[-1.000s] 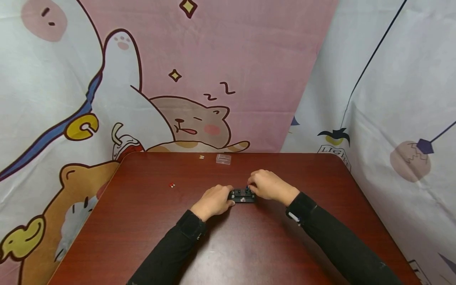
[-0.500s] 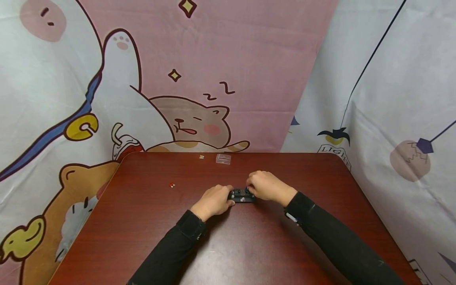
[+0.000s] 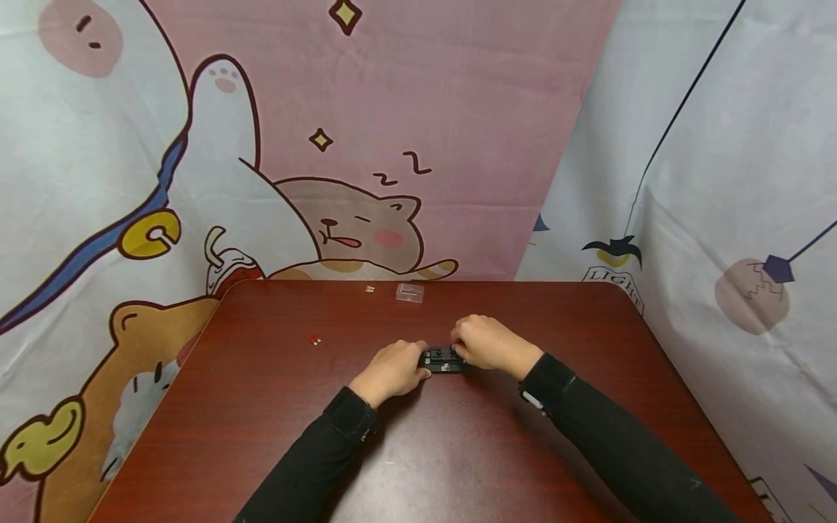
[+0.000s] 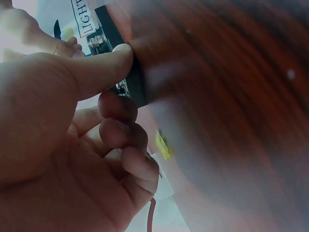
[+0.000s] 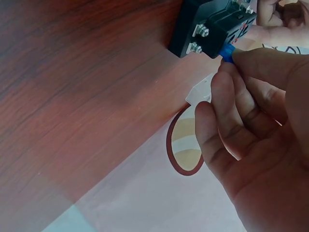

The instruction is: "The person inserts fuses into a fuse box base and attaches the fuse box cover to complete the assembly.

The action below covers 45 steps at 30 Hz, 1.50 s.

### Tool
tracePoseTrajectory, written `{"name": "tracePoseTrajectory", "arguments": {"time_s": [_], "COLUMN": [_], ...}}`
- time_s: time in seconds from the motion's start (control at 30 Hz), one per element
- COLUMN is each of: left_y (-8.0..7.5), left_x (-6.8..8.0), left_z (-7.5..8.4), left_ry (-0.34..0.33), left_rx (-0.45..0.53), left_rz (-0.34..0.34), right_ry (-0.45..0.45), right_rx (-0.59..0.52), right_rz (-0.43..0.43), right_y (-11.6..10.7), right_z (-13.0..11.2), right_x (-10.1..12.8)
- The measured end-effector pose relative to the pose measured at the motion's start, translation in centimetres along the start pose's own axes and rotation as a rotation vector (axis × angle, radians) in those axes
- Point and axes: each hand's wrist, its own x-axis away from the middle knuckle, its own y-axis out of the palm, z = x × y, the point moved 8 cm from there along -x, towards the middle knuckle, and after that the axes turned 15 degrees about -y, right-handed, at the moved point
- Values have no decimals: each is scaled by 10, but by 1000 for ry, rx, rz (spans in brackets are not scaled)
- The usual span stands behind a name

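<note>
In the head view a black fuse block [image 3: 445, 361] lies on the table between both hands. My left hand [image 3: 389, 370] grips its left end, the thumb [image 4: 108, 67] pressed on the near side and fingers on the other. Screw terminals show along the block in the right wrist view. There my right hand [image 5: 260, 111] pinches a blue blade fuse [image 5: 227, 52] between thumb and fingertips, against the block's top at one end. How deep the fuse sits is hidden by the fingers. From the head view my right hand covers the block's right end.
Small red and white pieces [image 3: 315, 340] lie to the left on the brown table [image 3: 275, 436]. Toward the back edge are small yellowish pieces [image 3: 370, 289] and a clear plastic box [image 3: 410, 293]. A printed cloth [image 3: 490, 145] hangs behind the table.
My right hand has shifted slightly left and settled closer over the block's right end, where the blue fuse showed more a second ago. The left hand and block have stayed in place.
</note>
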Motion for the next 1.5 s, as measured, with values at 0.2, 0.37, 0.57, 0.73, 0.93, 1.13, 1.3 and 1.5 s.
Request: {"name": "tracePoseTrajectory", "arguments": {"time_s": [0.2, 0.37, 0.57, 0.73, 0.93, 1.13, 1.3, 1.5], "left_y": [1, 7, -1, -2, -7, -6, -1, 1], "left_x": [2, -2, 2, 2, 2, 1, 0, -1], "left_z": [1, -4, 1, 0, 2, 2, 3, 1], "left_ry": [11, 33, 1, -3, -3, -16, -17, -22], "left_rx": [22, 22, 6, -5, 7, 4, 5, 4], "left_rz": [-4, 10, -4, -4, -12, -21, -33, -25], "right_ry": [0, -9, -36, -47, -29, 33, 77, 78], "right_rx": [-14, -24, -15, -26, -23, -66, -172, -257], "right_rz": [-15, -12, 2, 4, 19, 52, 103, 177], "right_y": [2, 3, 5, 4, 1, 2, 5, -3], "right_z": [0, -2, -2, -2, -2, 4, 19, 28], "right_x": [0, 0, -3, -6, -5, 5, 20, 30]}}
